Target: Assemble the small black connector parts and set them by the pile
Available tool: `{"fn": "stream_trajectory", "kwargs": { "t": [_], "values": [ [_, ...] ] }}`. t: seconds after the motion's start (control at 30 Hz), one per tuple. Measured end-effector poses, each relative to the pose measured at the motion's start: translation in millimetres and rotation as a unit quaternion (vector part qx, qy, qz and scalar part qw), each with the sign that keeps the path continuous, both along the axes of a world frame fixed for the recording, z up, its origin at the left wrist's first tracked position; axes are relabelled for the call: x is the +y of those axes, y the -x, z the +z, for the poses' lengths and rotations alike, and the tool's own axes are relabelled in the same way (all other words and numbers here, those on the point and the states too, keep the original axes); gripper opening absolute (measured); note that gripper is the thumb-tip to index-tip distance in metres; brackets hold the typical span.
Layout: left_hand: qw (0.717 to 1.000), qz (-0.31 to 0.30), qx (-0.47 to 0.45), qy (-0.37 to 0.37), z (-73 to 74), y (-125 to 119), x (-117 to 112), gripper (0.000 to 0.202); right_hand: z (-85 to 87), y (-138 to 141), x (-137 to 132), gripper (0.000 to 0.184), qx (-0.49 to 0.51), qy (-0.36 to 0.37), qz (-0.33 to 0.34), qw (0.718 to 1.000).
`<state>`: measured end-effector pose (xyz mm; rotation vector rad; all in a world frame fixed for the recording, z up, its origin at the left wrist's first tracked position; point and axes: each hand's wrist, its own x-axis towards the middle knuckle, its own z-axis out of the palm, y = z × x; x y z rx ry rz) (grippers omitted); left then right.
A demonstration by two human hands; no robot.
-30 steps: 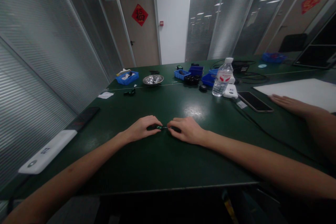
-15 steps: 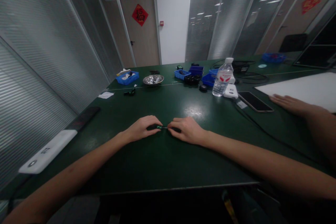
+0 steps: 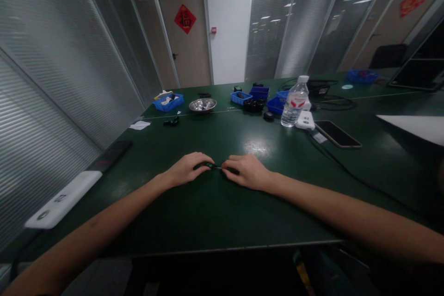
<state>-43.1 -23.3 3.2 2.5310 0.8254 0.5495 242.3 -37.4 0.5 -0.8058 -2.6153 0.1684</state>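
Near the middle of the green table, my left hand [image 3: 189, 167] is closed on a small black part with a green circuit board [image 3: 210, 165], pinched between thumb and fingers. Facing it, my right hand [image 3: 247, 171] is closed around the dark handle of what looks like a small screwdriver [image 3: 218, 168]. Its thin metal shaft reaches left to the black part, and the tip seems to touch it. Fine detail at the contact is too small to make out. Both hands rest low on the tabletop.
Beyond my hands are a metal bowl [image 3: 202, 106], a blue tray [image 3: 168, 102] and a black piece [image 3: 171, 121]. To the right stand a water bottle [image 3: 294, 103] and a phone [image 3: 337, 134], with a cable running forward. A white power bank [image 3: 64, 200] lies left.
The other person's hand and arm at the right have left view, and the white board there has slid right. My hands stay in place; the black part has tilted slightly.
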Motion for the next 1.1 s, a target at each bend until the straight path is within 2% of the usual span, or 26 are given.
{"fn": "stream_trajectory", "kwargs": {
  "t": [0.8, 1.1],
  "values": [
    [1.0, 0.01, 0.004, 0.024, 3.3, 1.2, -3.1, 0.028, -1.7, 0.3, 0.0, 0.027, -0.003, -0.004, -0.009, 1.0],
    [1.0, 0.006, 0.006, -0.003, 0.1, 1.9, -2.0, 0.026, 1.3, 1.0, -0.7, 0.025, 0.0, 0.01, -0.008, 1.0]
  ]
}}
